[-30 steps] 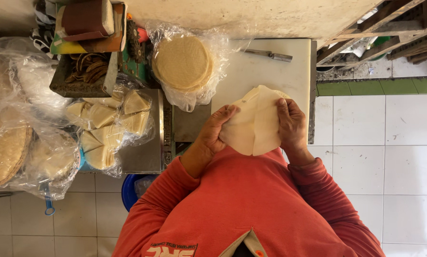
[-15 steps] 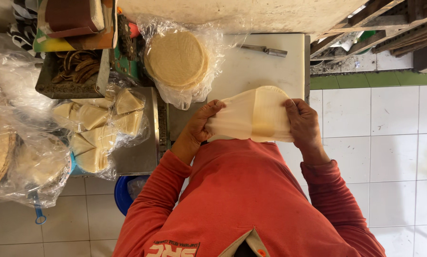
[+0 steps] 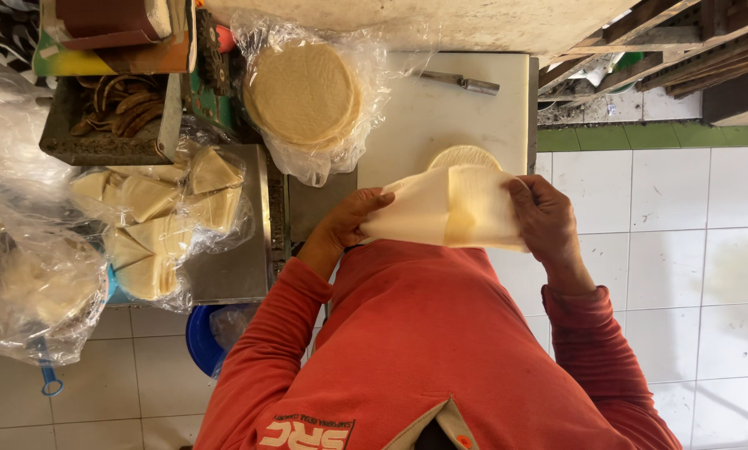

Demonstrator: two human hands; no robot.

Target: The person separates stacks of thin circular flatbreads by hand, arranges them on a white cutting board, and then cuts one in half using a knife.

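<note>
While over white board [image 3: 440, 117] and tiled floor [image 3: 690, 250], both hands [image 3: 549, 218] gripping folded pale sheet [image 3: 449, 208].

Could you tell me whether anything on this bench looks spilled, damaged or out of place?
Nothing stands out. Both hands, left hand and right hand, hold the folded wrapper sheet neatly; the knife lies flat on the white board.

A round stack of flat breads [image 3: 303, 93] lies in a clear plastic bag on the worktop [image 3: 440, 117]. A knife [image 3: 460, 81] lies at the far edge of the white board. Left of the stack, folded triangles [image 3: 161, 221] fill another bag on a metal tray [image 3: 232, 271]. A dark tray [image 3: 107, 125] holds brown curved pieces. A blue bucket [image 3: 203, 337] stands on the white tiled floor [image 3: 682, 242].
</note>
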